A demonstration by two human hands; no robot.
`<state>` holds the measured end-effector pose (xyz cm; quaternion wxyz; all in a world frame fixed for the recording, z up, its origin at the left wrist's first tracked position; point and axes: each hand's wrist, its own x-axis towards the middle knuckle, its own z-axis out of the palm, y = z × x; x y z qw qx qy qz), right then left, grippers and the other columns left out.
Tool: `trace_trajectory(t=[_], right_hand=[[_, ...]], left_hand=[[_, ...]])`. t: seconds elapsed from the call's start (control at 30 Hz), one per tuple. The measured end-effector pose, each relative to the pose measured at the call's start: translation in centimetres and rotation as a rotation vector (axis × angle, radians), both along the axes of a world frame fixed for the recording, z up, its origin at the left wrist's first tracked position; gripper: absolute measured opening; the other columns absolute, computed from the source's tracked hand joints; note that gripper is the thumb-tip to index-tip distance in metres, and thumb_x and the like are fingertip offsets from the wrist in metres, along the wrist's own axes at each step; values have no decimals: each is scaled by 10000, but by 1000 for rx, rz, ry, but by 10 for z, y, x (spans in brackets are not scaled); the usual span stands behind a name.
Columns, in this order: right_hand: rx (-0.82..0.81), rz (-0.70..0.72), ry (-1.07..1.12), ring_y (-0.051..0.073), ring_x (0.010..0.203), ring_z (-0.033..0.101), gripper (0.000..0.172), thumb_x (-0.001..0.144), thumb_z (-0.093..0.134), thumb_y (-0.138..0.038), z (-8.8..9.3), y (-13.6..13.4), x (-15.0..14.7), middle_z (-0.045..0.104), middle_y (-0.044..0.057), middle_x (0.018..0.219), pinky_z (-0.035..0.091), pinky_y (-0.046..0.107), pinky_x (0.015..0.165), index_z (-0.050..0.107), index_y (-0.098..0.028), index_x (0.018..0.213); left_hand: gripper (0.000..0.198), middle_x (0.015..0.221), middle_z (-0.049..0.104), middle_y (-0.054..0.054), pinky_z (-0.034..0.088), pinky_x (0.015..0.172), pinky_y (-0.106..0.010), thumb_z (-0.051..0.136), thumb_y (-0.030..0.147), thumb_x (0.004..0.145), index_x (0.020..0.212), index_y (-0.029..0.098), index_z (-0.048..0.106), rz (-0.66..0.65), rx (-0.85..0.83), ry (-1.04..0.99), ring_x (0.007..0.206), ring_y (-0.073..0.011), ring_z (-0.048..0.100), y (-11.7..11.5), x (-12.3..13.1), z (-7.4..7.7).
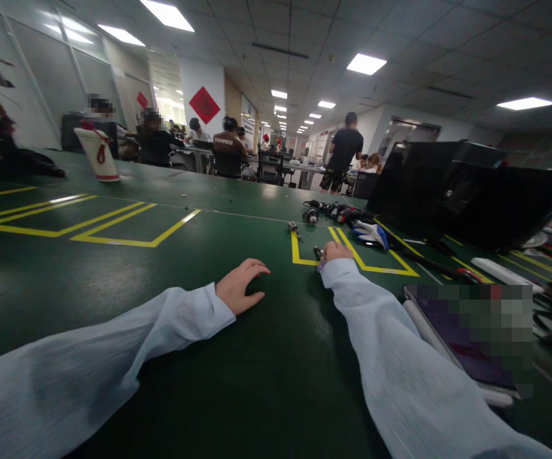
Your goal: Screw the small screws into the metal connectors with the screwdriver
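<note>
My left hand [241, 287] hovers over or rests on the green tabletop [257, 357], fingers stretched and thumb apart, with nothing in it. Farther forward, my right hand [337, 250] has its fingers curled round a small metal part [319, 252] at the left yellow-taped outline. Most of that part is hidden by the fingers, so its kind cannot be made out. Just beyond lies a similar small metal piece [294, 228], across the tape line. Both arms wear loose pale blue sleeves.
Behind my right hand lie dark cabled parts [311, 215] and a blue-white glove [370, 234]. Black monitors [412, 178] stand at right, near a tablet-like device [462, 338]. A paper cup [98, 153] stands far left beyond yellow tape outlines [113, 242]. People sit and stand beyond the table.
</note>
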<state>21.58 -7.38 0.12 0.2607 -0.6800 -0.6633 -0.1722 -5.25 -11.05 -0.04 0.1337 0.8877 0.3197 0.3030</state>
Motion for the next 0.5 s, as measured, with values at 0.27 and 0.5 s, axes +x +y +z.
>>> trace_trajectory(t=[0.27, 0.5], right_hand=[[0, 88, 4, 238, 816, 500, 68, 693, 506, -132, 6, -13, -26, 552, 128, 832, 331, 390, 770, 502, -155, 757], [-285, 433, -52, 194, 744, 602, 117, 782, 466, -189, -8, -41, -113, 643, 81, 806, 444, 280, 613, 550, -176, 864]], left_hand=[[360, 1091, 464, -95, 437, 849, -392, 541, 193, 684, 1038, 160, 483, 8, 68, 39, 989, -214, 487, 0, 0, 2], [376, 1134, 459, -124, 380, 927, -415, 443, 98, 706, 1080, 135, 468, 13, 179, 24, 1075, -227, 437, -3, 2, 3]])
